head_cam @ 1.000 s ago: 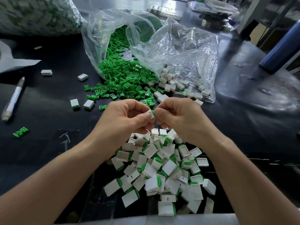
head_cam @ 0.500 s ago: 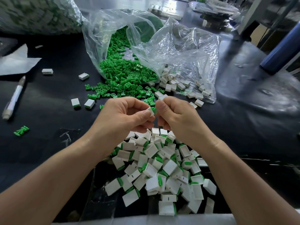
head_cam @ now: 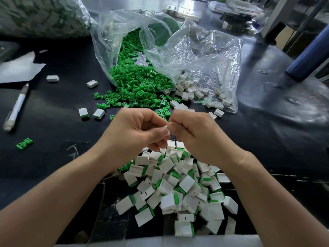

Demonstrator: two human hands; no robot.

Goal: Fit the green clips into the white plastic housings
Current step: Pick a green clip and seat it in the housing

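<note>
My left hand (head_cam: 135,130) and my right hand (head_cam: 194,132) meet above the table, fingertips together. Between them they pinch one small white housing (head_cam: 167,129); only its white corner shows, and no green is visible on it. Below the hands lies a pile of white housings with green clips fitted (head_cam: 179,189). Loose green clips (head_cam: 135,86) spill out of a clear plastic bag (head_cam: 195,56) beyond the hands. Bare white housings (head_cam: 194,92) lie at the bag's right mouth.
A white pen (head_cam: 16,107) lies at the left, with a stray green clip (head_cam: 24,143) below it. A few single housings (head_cam: 92,83) are scattered left of the bag. A blue cylinder (head_cam: 309,50) stands far right. A full bag (head_cam: 41,16) sits at the back left.
The green tip seen between the fingertips a moment ago no longer shows; only white plastic is visible. Both hands stay pressed together at nearly the same spot.
</note>
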